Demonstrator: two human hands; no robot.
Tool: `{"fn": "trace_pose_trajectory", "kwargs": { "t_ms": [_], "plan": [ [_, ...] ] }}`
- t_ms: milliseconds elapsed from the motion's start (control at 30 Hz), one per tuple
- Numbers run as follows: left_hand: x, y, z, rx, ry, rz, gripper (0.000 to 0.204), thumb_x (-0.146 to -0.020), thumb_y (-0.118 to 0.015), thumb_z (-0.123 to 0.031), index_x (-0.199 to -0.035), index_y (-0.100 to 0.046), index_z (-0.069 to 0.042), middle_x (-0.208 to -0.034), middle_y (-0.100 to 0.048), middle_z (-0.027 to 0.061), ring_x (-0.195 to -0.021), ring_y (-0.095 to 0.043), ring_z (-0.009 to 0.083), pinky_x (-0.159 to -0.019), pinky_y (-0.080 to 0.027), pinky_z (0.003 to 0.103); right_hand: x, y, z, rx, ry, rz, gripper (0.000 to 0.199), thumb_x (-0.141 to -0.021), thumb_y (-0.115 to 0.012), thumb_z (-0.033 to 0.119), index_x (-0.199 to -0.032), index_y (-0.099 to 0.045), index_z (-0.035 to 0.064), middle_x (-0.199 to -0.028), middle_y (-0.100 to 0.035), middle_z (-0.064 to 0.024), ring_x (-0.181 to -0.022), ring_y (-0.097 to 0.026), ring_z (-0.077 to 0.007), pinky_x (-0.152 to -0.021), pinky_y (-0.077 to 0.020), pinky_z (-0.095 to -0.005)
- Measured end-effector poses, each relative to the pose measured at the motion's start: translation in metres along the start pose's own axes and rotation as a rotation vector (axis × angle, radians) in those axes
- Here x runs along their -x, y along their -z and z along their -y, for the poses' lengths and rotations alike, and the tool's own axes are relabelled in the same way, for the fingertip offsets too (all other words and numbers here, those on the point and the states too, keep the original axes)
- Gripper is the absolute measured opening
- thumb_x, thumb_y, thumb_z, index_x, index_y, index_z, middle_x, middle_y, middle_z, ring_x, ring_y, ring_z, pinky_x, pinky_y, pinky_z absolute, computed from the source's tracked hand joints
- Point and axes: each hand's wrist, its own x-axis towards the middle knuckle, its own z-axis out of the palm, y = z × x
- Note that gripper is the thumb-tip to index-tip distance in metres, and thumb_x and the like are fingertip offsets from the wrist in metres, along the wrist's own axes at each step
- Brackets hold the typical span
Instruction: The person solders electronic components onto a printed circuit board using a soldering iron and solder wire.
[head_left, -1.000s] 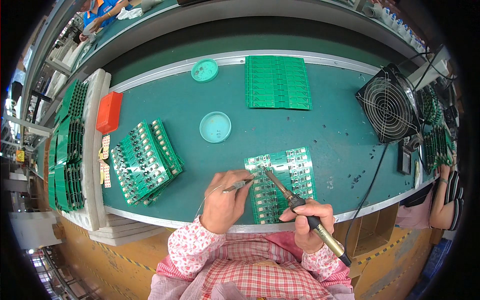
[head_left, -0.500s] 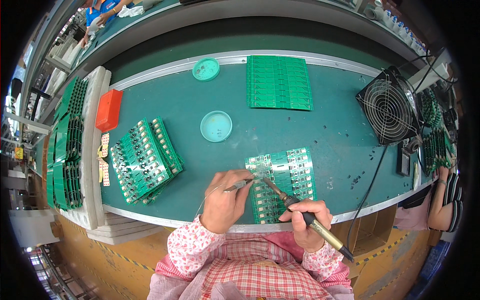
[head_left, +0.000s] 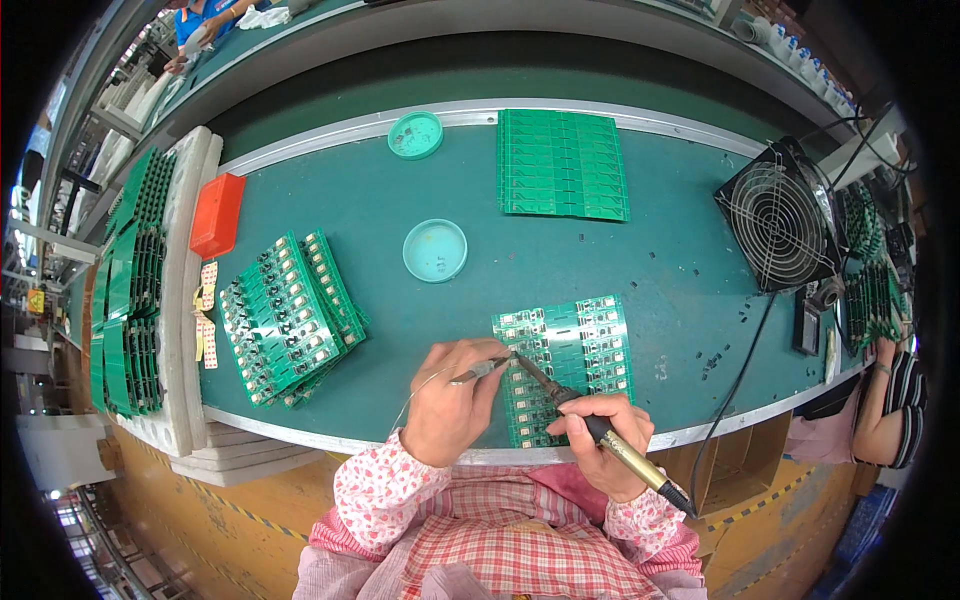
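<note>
A green circuit board panel with rows of small parts lies at the table's front edge. My right hand is closed around a soldering iron, its tip down at the upper left part of the panel. Pinched in my left hand are metal tweezers, their points close to the iron's tip. A thin pale wire curves down beside that hand to the wrist. What sits exactly between the two tips is too small to make out.
Stacked populated panels lie left; bare green panels lie at the back. Two round turquoise dishes, a red bin, foam with upright boards, loose black parts and a fan stand around. Another person's arm shows at right.
My right hand has shifted slightly left, bringing the soldering iron's tip left and a little up, nearer the tweezers' points. My left hand has hardly moved.
</note>
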Motion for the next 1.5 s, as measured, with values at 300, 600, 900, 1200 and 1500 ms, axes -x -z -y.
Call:
{"fn": "trace_pose_trajectory", "kwargs": {
  "t_ms": [300, 600, 900, 1200, 1500],
  "plan": [
    [0.000, 0.000, 0.000, -0.003, -0.009, -0.003, 0.022, -0.081, -0.072, 0.003, -0.101, -0.067, -0.004, -0.099, -0.070, 0.0094, -0.085, -0.065, 0.0298, -0.075, -0.051, 0.038, -0.002, 0.008, -0.003, 0.069, 0.120, 0.100, 0.020, -0.081, -0.075, -0.001, -0.098, -0.063, 0.0021, -0.081, -0.073, -0.0100, -0.068, -0.073, -0.0193, -0.058, -0.0566, -0.0286],
    [0.000, 0.000, 0.000, -0.005, -0.007, -0.007, 0.021, -0.082, -0.072, 0.003, -0.101, -0.067, -0.004, -0.099, -0.070, 0.0097, -0.084, -0.066, 0.0301, -0.076, -0.051, 0.038, 0.008, 0.012, 0.002, 0.030, 0.028, -0.042, 0.013, -0.089, -0.070, 0.005, -0.098, -0.062, 0.0020, -0.073, -0.073, -0.0091, -0.067, -0.074, -0.0195, -0.059, -0.0570, -0.0289],
    [0.001, -0.001, 0.000, 0.004, -0.017, -0.005, 0.022, -0.082, -0.071, 0.004, -0.102, -0.066, -0.003, -0.099, -0.070, 0.0102, -0.085, -0.066, 0.0304, -0.076, -0.051, 0.038, 0.013, 0.009, 0.002, 0.095, 0.090, -0.097, 0.018, -0.087, -0.071, 0.005, -0.103, -0.063, 0.0042, -0.071, -0.070, -0.0077, -0.062, -0.068, -0.0206, -0.060, -0.0549, -0.0284],
    [0.012, 0.023, 0.003, 0.022, 0.123, -0.081, 0.018, -0.087, -0.067, 0.007, -0.103, -0.064, 0.000, -0.100, -0.070, 0.0132, -0.088, -0.070, 0.0264, -0.079, -0.054, 0.033, 0.012, 0.003, 0.008, 0.560, 0.092, 0.051, 0.062, -0.073, -0.084, 0.014, -0.130, -0.060, 0.0110, -0.115, -0.058, -0.0174, -0.109, -0.059, -0.0330, -0.101, -0.0454, -0.0512],
    [0.025, 0.035, 0.013, -0.016, 0.238, -0.095, 0.015, -0.088, -0.066, 0.005, -0.102, -0.064, 0.001, -0.098, -0.069, 0.0125, -0.087, -0.070, 0.0256, -0.078, -0.054, 0.033, -0.002, -0.009, 0.001, 0.517, 0.099, 0.001, 0.063, -0.074, -0.084, 0.014, -0.131, -0.058, 0.0068, -0.114, -0.060, -0.0199, -0.109, -0.060, -0.0384, -0.102, -0.0461, -0.0539]
  ]
}}
